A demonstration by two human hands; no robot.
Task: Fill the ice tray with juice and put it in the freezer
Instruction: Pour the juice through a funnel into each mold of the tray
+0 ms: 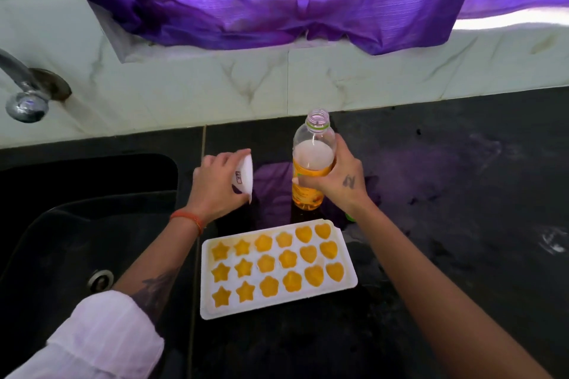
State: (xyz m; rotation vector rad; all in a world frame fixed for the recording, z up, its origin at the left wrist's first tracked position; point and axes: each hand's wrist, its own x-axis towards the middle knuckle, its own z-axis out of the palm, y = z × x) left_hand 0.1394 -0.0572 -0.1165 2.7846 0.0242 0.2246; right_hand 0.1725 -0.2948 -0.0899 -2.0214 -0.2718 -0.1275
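Ice tray (278, 308) flat on dark counter (446, 194), all moulds filled with orange juice. Just beyond the tray: right hand (335, 178) wrapped around uncapped juice bottle (312, 163), standing upright; left hand (215, 184) grips tilted white cup (246, 174). Sink (77, 224) left of tray.

The white ice tray (278, 268) lies flat on the dark counter, slightly askew, with 18 moulds in 3 rows of 6: stars at the left, flowers in the middle, hearts at the right. All are filled with orange juice. Just behind it stands the clear plastic juice bottle (311, 163), upright, uncapped, roughly 2/3 full of orange juice.
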